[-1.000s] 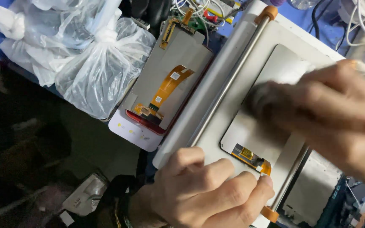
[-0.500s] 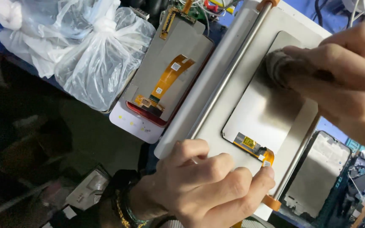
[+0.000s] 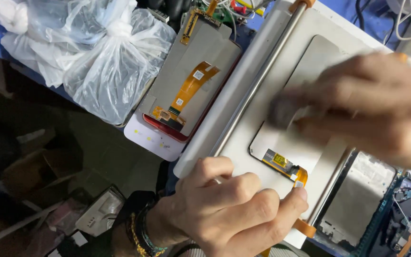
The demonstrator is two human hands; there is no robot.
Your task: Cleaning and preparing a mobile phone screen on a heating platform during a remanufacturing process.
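Pressing down with a clenched grip, your left hand pins the near edge of the white plate, one fingertip touching the orange ribbon end of the phone screen lying there. Your right hand, blurred, grasps a small grey pad against that screen, just beyond your left grip. A metal rod runs alongside.

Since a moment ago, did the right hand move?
Yes. The right hand slid down the screen toward its orange cable, away from the top end.
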